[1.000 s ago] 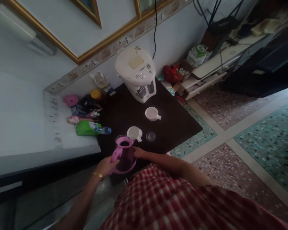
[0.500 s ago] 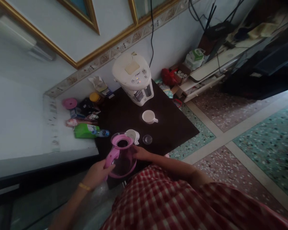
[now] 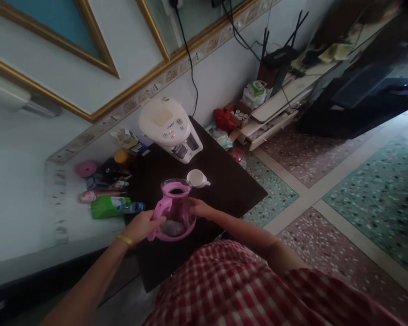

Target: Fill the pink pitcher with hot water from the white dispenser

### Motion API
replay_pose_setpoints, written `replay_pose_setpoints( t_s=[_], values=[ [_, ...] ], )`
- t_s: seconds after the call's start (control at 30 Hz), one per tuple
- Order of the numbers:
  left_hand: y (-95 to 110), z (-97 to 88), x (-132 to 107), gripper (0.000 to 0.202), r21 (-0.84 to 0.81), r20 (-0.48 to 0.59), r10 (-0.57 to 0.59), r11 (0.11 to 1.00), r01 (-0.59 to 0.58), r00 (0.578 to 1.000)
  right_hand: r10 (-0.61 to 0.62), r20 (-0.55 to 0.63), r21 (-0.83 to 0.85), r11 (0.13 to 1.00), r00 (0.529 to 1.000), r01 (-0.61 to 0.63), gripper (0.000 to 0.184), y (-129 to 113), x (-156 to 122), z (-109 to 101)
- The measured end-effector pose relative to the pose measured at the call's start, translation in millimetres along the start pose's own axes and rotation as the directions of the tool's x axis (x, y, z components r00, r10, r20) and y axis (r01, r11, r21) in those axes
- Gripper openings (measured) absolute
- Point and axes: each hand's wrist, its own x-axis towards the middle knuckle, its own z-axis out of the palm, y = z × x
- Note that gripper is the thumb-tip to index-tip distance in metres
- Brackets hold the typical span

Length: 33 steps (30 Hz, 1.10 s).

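Dark brown bench [image 3: 229,183]: pink-trimmed see-through jug [image 3: 177,210], left hand [image 3: 143,224] clamped round handle, right hand [image 3: 201,209] against side, grip unclear; jug farther in over bench than a second ago, nearer round white cup [image 3: 197,178]

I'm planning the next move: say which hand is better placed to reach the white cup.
The right hand, likely: at the side of the pink jug, it is nearer the white cup, while the left hand grips the handle.

Clear pink-handled pitcher [image 3: 177,213]; roughly upright; over the dark table [image 3: 238,191]
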Motion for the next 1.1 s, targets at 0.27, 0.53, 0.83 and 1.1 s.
replay_pose_setpoints(
  t_s=[0.27, 0.53, 0.83, 1.1],
  values=[
    [24.7, -5.5, 29.9, 0.049, -0.029, 0.094, -0.051, 0.998, 0.054, 0.994, 0.115, -0.020, 0.111, 0.987, 0.993, -0.112, 0.044, -6.5, 14.8, -13.5],
    [29.6, -6.0, 36.2, 0.054, -0.049, 0.116, -0.082, 0.995, 0.088, 0.990, 0.148, -0.010, 0.096, 0.985, 0.989, -0.146, 0.039, -6.3, 18.0, -17.0],
    [38.7, -11.8, 34.1, 0.063, -0.037, 0.117, -0.116, 0.992, 0.121, 0.986, 0.148, 0.032, 0.096, 0.984, 0.989, -0.150, 0.033, -12.5, 13.7, -15.4],
    [40.4, -14.3, 28.5, 0.062, -0.022, 0.117, -0.112, 0.993, 0.116, 0.987, 0.140, 0.055, 0.074, 0.987, 0.989, -0.144, 0.029, -11.5, 13.1, -13.6]
  ],
)
